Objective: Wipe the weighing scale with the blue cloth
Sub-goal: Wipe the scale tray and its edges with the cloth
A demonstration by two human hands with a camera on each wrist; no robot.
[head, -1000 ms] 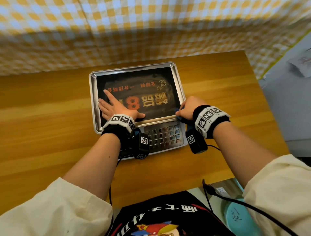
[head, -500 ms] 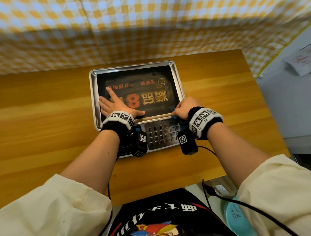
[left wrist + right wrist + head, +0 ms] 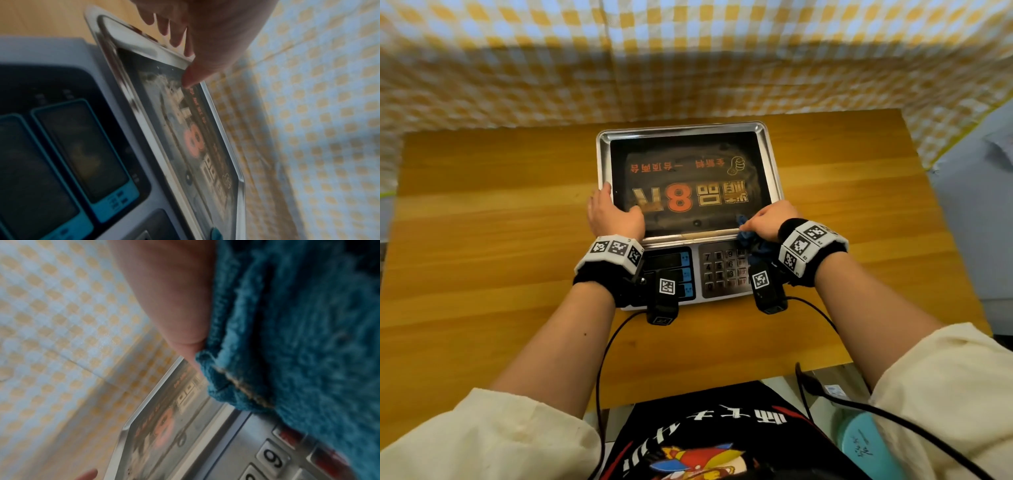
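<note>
The weighing scale [image 3: 690,219] stands mid-table: a steel tray with a black sticker and an orange 8, and a keypad [image 3: 722,270] in front. My left hand [image 3: 616,205] holds the tray's left rim, thumb on the sticker and fingers over the outer edge; the left wrist view shows the thumb [image 3: 191,78] pressing the tray [image 3: 185,146]. My right hand [image 3: 763,221] grips the bunched blue cloth [image 3: 746,236] at the tray's near right corner. In the right wrist view the cloth [image 3: 298,337] fills the frame above the keypad [image 3: 271,457], held by the thumb [image 3: 174,296].
The wooden table [image 3: 482,240] carries only the scale. A yellow checked cloth [image 3: 688,51] hangs behind it. Black cables [image 3: 606,359] run from my wrists over the near table edge. A teal stool [image 3: 866,448] sits below at the right.
My left hand slid left from lying flat on the sticker to holding the tray's left rim. My right hand with the cloth stays at the near right corner.
</note>
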